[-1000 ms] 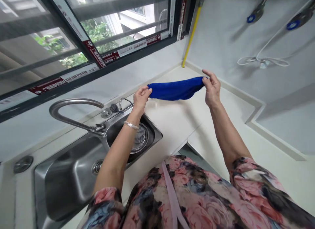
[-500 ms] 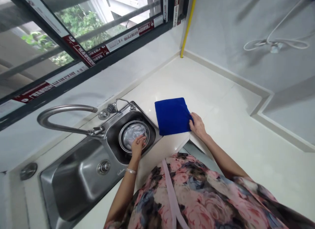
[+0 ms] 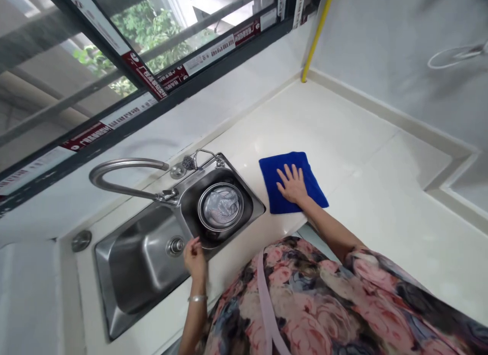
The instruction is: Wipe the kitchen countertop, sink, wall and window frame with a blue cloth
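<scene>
A blue cloth lies spread on the pale countertop, right of the sink. Pressed flat on it, fingers spread, is my right hand. My left hand hovers by the sink's front edge, with fingers loosely curled and apart and nothing visible in them. Closest to it is the smaller basin of the steel sink. Inside that basin stands a round metal strainer with perforated walls, holding a crumpled, translucent, plastic-like item.
A curved steel faucet rises behind the sink. On the left is the larger basin with its drain. A scrubber sits at the back rim. A yellow pipe runs up the corner beside the window.
My right hand has let go of the cloth's right edge and now lies flat on top. My left hand has pulled back from the strainer toward the front edge. The view has shifted.
</scene>
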A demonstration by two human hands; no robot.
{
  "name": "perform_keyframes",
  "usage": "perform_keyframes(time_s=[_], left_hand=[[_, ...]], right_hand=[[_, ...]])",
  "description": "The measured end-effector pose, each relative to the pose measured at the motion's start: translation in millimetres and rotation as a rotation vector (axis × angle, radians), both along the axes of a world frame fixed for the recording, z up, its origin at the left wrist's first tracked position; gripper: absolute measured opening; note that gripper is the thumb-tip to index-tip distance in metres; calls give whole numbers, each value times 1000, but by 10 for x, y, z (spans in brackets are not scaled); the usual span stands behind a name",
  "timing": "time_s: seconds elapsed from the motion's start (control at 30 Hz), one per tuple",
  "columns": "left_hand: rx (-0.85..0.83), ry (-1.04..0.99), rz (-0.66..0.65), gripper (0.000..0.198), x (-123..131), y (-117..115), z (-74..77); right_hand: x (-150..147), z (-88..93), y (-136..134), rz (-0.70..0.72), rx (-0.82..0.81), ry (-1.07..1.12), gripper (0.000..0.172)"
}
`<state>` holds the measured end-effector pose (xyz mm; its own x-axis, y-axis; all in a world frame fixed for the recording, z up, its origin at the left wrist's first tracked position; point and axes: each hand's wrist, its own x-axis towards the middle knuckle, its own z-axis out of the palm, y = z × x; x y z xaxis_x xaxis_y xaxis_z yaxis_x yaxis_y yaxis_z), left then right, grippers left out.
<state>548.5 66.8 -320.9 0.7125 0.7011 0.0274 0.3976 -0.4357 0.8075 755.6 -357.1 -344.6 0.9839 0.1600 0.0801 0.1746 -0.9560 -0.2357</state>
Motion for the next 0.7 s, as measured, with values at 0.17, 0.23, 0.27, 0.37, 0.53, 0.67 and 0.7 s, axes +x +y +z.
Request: perform_keyframes(time_s=[0.17, 0.23, 0.27, 0.37, 0.53, 0.67, 0.7], left_hand=[[63, 187, 294, 48, -841, 347, -57], [70, 173, 398, 47, -1014, 361, -97], [79, 148, 414, 47, -1042, 337, -114], [12, 60, 416, 46, -908, 163, -138], [-314, -127, 384, 40, -356, -224, -61], [-415, -246, 292, 32, -126, -369, 13], [-421, -254, 274, 32, -127, -375, 23]], right_hand=[[-336, -106, -1072, -236, -78, -8, 70], [-465, -128, -1394, -354, -107, -17, 73], [-512, -132, -1496, -405, -118, -17, 74], [-557, -123, -1523, -514, -147, 9, 74], [-396, -83, -897, -434, -194, 48, 73], [-153, -23, -217, -211, -170, 22, 73], [-71, -2, -54, -159, -158, 21, 74]])
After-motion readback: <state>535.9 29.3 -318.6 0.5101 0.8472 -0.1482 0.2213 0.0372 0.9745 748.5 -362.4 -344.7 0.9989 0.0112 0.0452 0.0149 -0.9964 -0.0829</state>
